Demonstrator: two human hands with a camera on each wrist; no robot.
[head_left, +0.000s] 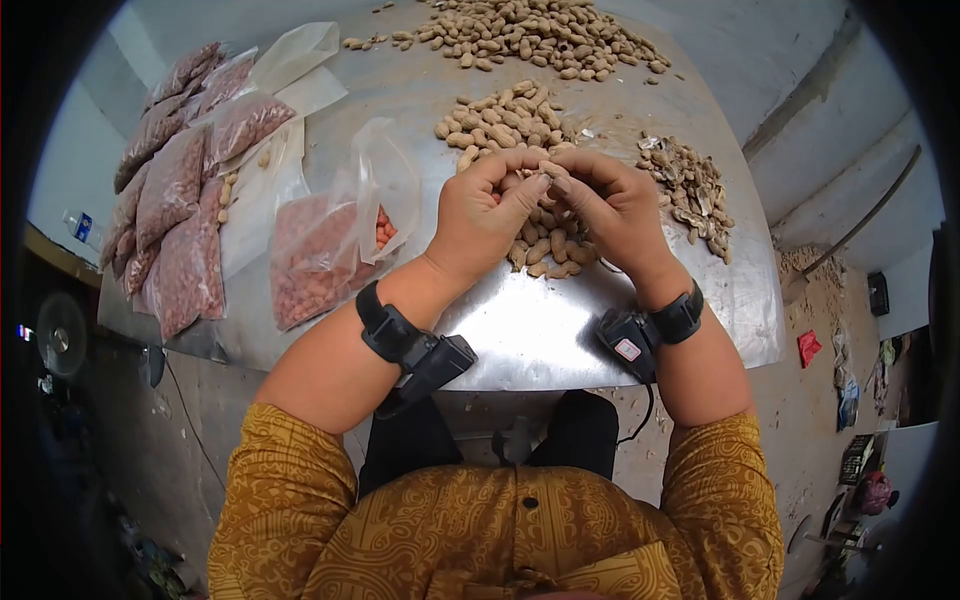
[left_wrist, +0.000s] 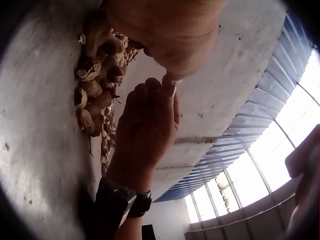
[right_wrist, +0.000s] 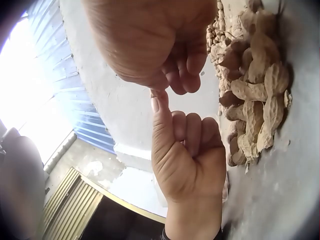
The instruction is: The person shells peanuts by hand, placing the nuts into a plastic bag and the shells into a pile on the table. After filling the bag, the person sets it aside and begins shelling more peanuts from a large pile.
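A peanut (head_left: pixel 551 170) is pinched between the fingertips of both hands, above a pile of unshelled peanuts (head_left: pixel 558 246). My left hand (head_left: pixel 478 215) comes in from the left with its fingers curled; something pinkish shows between them, too small to name. Opposite it, my right hand (head_left: pixel 622 213) has thumb and fingers bent toward the same peanut. In the left wrist view the right hand (left_wrist: pixel 145 127) meets the left hand (left_wrist: pixel 165 32) at the thumb tips. The right wrist view shows the left hand (right_wrist: pixel 187 162) with curled fingers below the right hand (right_wrist: pixel 145 42); the peanut is mostly hidden there.
Left of the hands lies an open clear bag (head_left: pixel 315 262) of red kernels. Filled bags (head_left: pixel 172 195) are stacked at the far left. Broken shells (head_left: pixel 690 190) form a heap on the right, and a larger peanut pile (head_left: pixel 540 35) covers the metal table's (head_left: pixel 520 350) back.
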